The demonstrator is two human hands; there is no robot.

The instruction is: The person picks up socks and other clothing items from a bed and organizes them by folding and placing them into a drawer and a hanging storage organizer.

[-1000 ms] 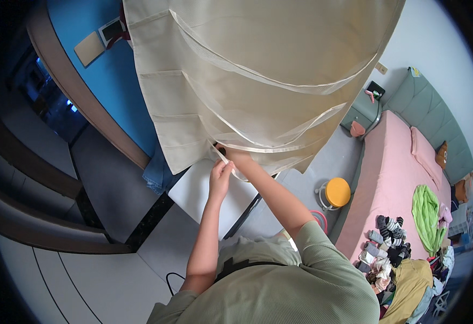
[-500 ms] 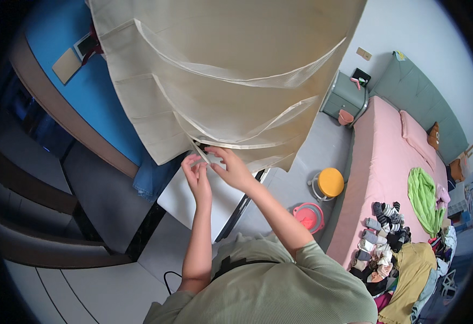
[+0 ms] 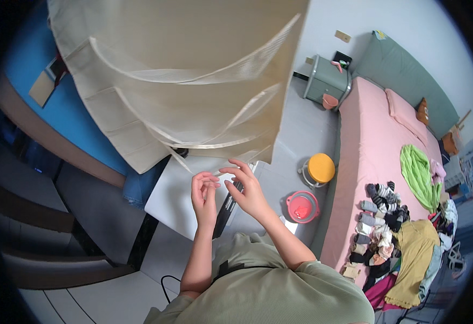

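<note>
A beige fabric hanging organizer [image 3: 193, 113] with sagging mesh pockets fills the upper part of the head view. From its lower edge a thin pale strap [image 3: 181, 160] hangs loose. Just below it, my left hand [image 3: 204, 200] is raised with its fingers bent toward the other hand, and nothing shows in them. Beside it my right hand [image 3: 249, 195] has its fingers spread, also with nothing visible in them. A small gap separates the hands, and both are apart from the fabric. Beneath them stands a white-topped table [image 3: 169, 200].
On the right stands a pink bed [image 3: 369, 146] with piled socks [image 3: 385, 216] and clothes. Between bed and table are a yellow stool [image 3: 321, 168] and a pink basin [image 3: 302, 207]. A green nightstand [image 3: 326, 81] is farther back. A blue surface [image 3: 80, 127] lies left.
Both hands have come down and away from the organizer's lower edge and off the fabric. My view has shifted, so the organizer and room sit farther left.
</note>
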